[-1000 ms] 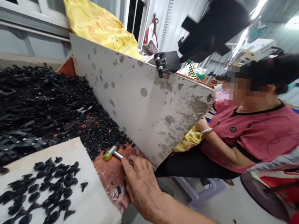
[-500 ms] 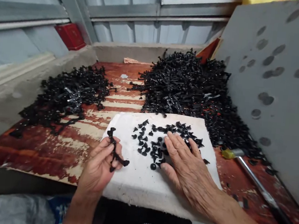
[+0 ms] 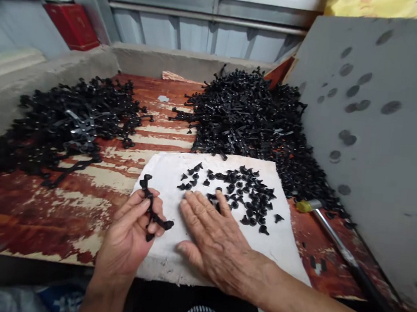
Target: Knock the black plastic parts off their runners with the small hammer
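At the near edge of a worn red-brown counter (image 3: pixel 29 229), a person's left hand (image 3: pixel 125 236) grasps a black branched part (image 3: pixel 151 211) between thumb and fingers, above the left edge of a white cloth (image 3: pixel 279 258). The part juts past the fingers, its long axis slanting from a knobbed upper end, aimed at the counter's far edge and a little left, to a lower end aimed toward the near right corner; a shorter arm points at the near edge. Just to the right of the part and apart from it, the right hand (image 3: pixel 218 241) is laid palm down over the cloth, fingers outstretched toward the far edge and slightly left; whether anything lies under the palm cannot be told. Small black studs (image 3: pixel 250 213) are scattered across the cloth beyond and to the right of that hand, the nearest ones at its fingers. A loose heap of black parts (image 3: pixel 67 111) spreads along the counter's left edge, and a larger heap (image 3: pixel 236 104) covers its far right corner. Near the right edge, beside an upright gray board (image 3: pixel 390 160), lies a hammer (image 3: pixel 329 229), its handle toward the near right corner.
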Available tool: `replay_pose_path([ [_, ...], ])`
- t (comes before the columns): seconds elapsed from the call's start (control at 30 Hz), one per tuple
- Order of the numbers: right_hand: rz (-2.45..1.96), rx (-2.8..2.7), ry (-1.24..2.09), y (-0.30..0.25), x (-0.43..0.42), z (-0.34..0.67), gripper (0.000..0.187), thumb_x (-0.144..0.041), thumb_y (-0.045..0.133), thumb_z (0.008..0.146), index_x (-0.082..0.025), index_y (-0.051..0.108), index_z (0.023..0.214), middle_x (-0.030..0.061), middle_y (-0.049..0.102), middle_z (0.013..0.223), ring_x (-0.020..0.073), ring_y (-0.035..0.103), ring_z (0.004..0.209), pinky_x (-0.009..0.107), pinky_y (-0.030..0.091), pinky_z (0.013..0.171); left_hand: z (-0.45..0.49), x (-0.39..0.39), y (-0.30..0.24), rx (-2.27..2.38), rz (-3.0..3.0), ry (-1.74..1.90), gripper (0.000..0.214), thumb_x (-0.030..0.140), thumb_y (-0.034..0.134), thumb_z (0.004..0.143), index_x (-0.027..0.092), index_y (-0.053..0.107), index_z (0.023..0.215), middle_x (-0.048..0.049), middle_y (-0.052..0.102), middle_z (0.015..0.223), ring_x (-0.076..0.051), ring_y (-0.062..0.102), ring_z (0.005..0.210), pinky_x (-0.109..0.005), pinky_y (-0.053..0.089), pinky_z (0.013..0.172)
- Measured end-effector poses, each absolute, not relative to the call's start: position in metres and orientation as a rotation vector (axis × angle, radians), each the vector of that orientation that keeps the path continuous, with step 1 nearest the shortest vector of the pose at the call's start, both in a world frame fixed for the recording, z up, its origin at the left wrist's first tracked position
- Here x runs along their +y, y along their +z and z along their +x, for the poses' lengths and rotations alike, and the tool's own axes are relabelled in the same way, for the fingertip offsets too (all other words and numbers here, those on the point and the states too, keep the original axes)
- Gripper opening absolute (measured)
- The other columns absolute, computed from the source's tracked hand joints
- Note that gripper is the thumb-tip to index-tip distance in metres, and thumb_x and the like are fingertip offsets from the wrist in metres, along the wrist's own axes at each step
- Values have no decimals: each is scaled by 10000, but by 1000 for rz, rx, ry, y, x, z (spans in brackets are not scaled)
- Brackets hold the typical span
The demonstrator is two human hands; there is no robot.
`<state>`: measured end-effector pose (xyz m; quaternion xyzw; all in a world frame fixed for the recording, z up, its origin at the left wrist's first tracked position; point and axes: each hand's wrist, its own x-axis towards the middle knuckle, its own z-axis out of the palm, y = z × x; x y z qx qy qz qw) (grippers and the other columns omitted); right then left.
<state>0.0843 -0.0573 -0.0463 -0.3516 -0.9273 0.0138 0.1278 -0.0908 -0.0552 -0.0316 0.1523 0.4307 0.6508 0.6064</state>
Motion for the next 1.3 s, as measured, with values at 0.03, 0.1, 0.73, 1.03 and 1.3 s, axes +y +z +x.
replay_pose_path([
  [0.03,-989,-2696,64,-46,-60,81,607,-433,268,1025,-27,393,1459,189,369,1547,318,299,1445,601,184,1171,-91,-55,-32,1001,346,1511,139,125,701,650,122,673,787,6,581,597,-59,456,414,-162,412,380],
  [0.1,-921,-2698,122,-43,-66,77,611,-436,277,1022,-27,383,1464,181,366,1552,305,300,1446,568,179,1184,-92,-55,-32,1010,335,1527,135,105,673,659,122,676,793,4,577,599,-68,465,429,-164,417,378],
  [0.73,-1249,-2541,-256,-64,-63,120,586,-374,252,1025,-123,186,1551,173,474,1492,302,365,1408,573,94,1153,-95,-58,-34,966,346,1518,154,146,683,678,135,643,827,19,575,632,-49,442,426,-159,394,392],
  [1.03,-1055,-2674,-72,-51,-65,87,512,-325,362,998,-102,417,1456,147,479,1494,288,377,1403,601,120,1172,-95,-58,-33,909,307,1521,170,146,708,657,131,646,814,20,592,602,-49,458,404,-158,399,388],
  [1.3,-974,-2705,59,-43,-58,75,511,-326,357,1002,-116,407,1465,124,466,1508,278,360,1417,611,161,1167,-95,-58,-35,888,294,1532,160,144,705,660,131,650,809,16,599,599,-53,461,405,-170,407,395],
])
